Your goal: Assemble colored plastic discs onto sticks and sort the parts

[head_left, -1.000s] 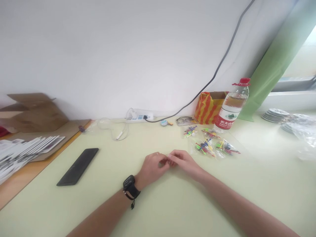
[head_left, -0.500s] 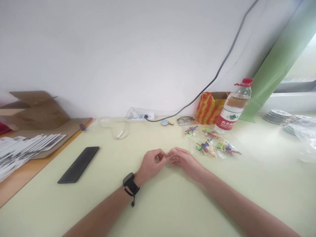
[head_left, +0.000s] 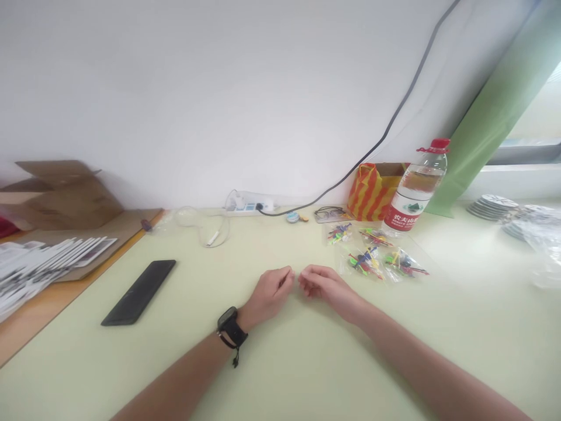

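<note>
My left hand [head_left: 269,292], with a black watch [head_left: 230,329] on its wrist, rests on the pale green table [head_left: 307,362] with its fingers curled in. My right hand [head_left: 326,285] lies just to its right, fingers also curled, the fingertips of both almost touching. Whether anything is pinched between them is too small to make out. Several clear bags of small coloured pieces [head_left: 372,257] lie just beyond my right hand.
A black phone [head_left: 139,292] lies at the left. A water bottle [head_left: 413,196] and a striped orange bag [head_left: 371,191] stand at the back right. A power strip [head_left: 249,206] with a cable, cardboard [head_left: 61,196], stacked white cards [head_left: 39,263] and stacked discs [head_left: 491,204] line the edges.
Both hands have lowered slightly and drawn their fingers in; the left hand's raised pinch has flattened toward the table.
</note>
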### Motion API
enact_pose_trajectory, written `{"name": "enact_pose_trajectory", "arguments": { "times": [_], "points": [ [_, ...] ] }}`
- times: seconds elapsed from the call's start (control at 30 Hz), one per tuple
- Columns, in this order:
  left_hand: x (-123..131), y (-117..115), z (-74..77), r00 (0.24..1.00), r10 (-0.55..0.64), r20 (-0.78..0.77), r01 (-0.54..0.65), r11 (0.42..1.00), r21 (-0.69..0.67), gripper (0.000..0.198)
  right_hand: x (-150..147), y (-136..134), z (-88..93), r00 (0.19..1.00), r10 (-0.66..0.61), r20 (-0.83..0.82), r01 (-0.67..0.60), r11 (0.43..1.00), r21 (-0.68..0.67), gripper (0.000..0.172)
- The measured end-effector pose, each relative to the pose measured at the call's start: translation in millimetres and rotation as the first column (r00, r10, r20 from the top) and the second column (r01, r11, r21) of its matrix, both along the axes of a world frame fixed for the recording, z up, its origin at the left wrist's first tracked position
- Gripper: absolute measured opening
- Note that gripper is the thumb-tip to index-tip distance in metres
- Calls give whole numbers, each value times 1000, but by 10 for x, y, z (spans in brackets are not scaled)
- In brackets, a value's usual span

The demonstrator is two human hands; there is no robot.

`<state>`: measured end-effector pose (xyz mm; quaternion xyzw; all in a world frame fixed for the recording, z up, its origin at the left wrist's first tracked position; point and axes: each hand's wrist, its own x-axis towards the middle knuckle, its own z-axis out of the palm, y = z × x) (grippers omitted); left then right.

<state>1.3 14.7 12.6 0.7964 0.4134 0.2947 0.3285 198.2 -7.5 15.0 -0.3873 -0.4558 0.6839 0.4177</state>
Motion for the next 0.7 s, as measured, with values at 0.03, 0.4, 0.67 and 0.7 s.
{"name": "enact_pose_trajectory", "arguments": {
  "times": [0.03,0.4,0.67,0.7],
  "points": [
    [4,-7,7,1000,-10,-5,10,1000,-1,35,-6,-9,8,1000,5,10,-5,1000,12,36],
    [-58,77,-10,995,95,18,-96,988,121,15,422,251,25,658,-474,585,140,840,524,26],
    [-84,149,-86,990,121,69,-121,993,0,47,913,357,-33,-140,-631,763,24,768,640,19],
    [-83,146,-84,990,124,66,-124,992,7,47,886,349,-34,-103,-603,791,4,795,606,18]
  ]
}}
